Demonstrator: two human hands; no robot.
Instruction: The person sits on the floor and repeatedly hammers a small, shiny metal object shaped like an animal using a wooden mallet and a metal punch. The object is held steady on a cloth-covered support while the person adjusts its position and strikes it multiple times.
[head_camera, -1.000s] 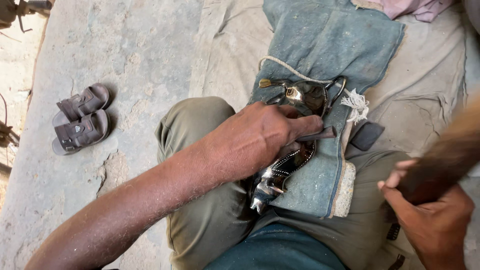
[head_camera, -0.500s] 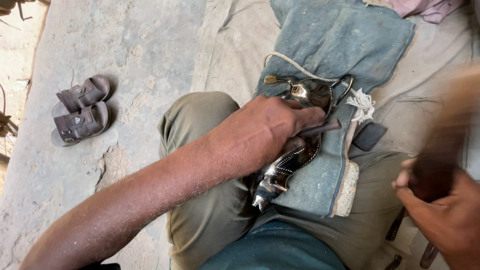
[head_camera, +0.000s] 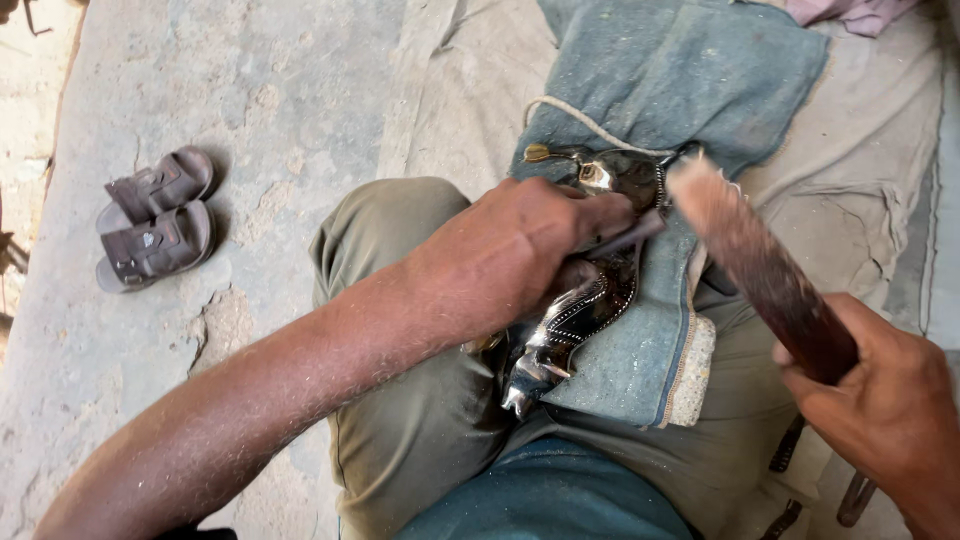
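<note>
My left hand (head_camera: 520, 255) presses down on a shiny, patterned metal piece (head_camera: 570, 320) that lies on a blue-grey cloth (head_camera: 680, 90) over my lap. Its fingers also pinch a thin dark metal rod (head_camera: 625, 238) held against the piece. My right hand (head_camera: 880, 400) grips the dark handle of a wooden mallet (head_camera: 760, 265). The mallet's pale, blurred end sits just right of the rod's tip, above the metal piece. A brass knob (head_camera: 537, 153) pokes out at the piece's far end.
A pair of brown sandals (head_camera: 155, 215) lies on the concrete floor at the left. A tan canvas sheet (head_camera: 860, 190) spreads under the blue cloth. A light cord (head_camera: 575, 115) curls across the cloth. Dark tool handles (head_camera: 855, 495) lie by my right knee.
My right hand has swung the mallet from raised at the right down and leftward to the rod's tip. My left hand keeps its hold on the metal piece.
</note>
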